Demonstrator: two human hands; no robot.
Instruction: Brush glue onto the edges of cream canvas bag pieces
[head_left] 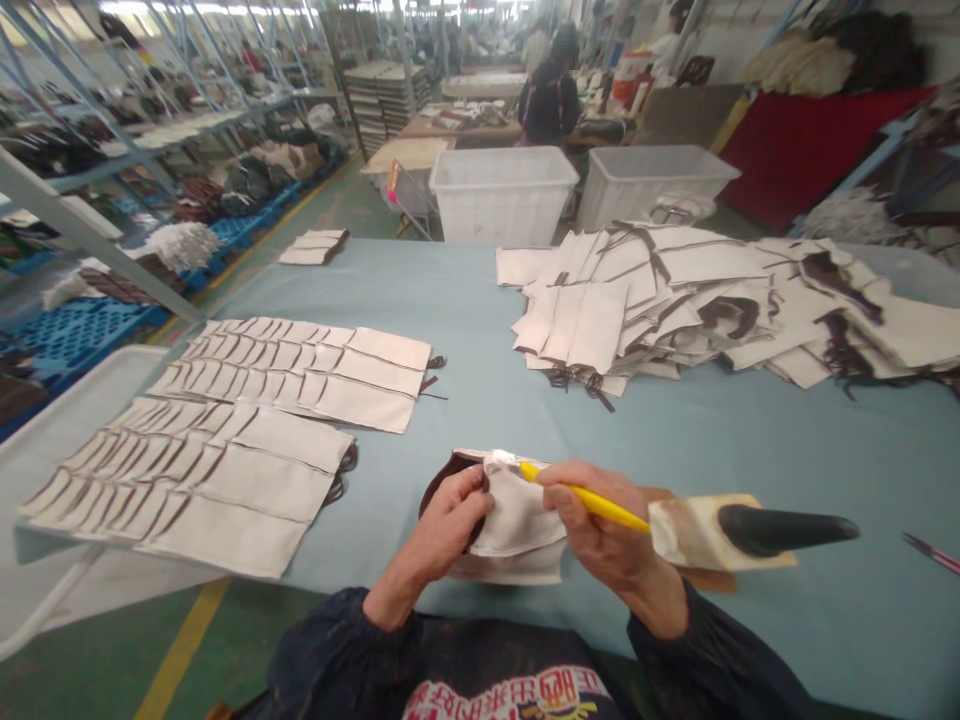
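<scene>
My left hand (450,517) pinches the edge of a cream fabric piece (517,512) with a dark brown inner side, lying in front of me on the table. My right hand (604,520) grips a brush (600,505) with a yellow handle. Its white head touches the upper edge of the fabric, close to my left fingertips. Part of the piece is hidden under both hands. Just right of my right hand lies a stained cream pad (679,532) with a dark tapered object (780,530) on it, whose kind I cannot tell.
Overlapping rows of cream pieces (247,485) lie on the left of the blue-green table (465,300). A loose heap of similar pieces (660,290) covers the back right. A thin pointed tool (932,553) sits at the right edge. White bins (502,195) stand beyond; a person (551,95) is farther back.
</scene>
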